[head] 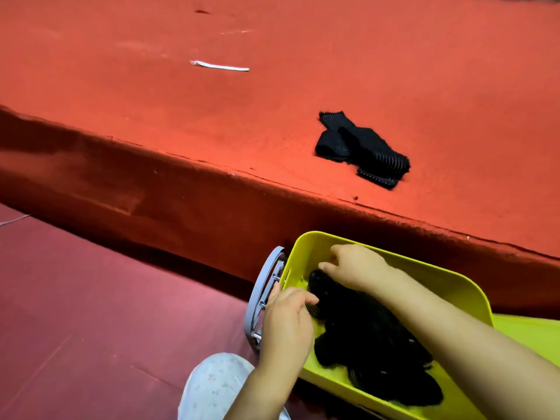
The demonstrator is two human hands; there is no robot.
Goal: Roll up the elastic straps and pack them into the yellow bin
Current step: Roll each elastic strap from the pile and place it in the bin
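Note:
The yellow bin (436, 277) sits at the lower right, below the red table's front edge. Several rolled black elastic straps (372, 344) lie packed inside it. My right hand (354, 265) reaches into the bin's far end, its fingers curled on the top of a black strap roll (321, 286). My left hand (288, 322) is at the bin's near left rim, its fingertips touching the same roll from the side. A pile of loose black straps (360, 148) lies on the table above the bin.
The red felt table (181, 116) fills the upper view, its front edge running diagonally. A white strip (219, 66) lies far back on it. A grey wheel-like reel (263, 298) stands against the bin's left side. My knee in pale patterned cloth (218, 383) is below.

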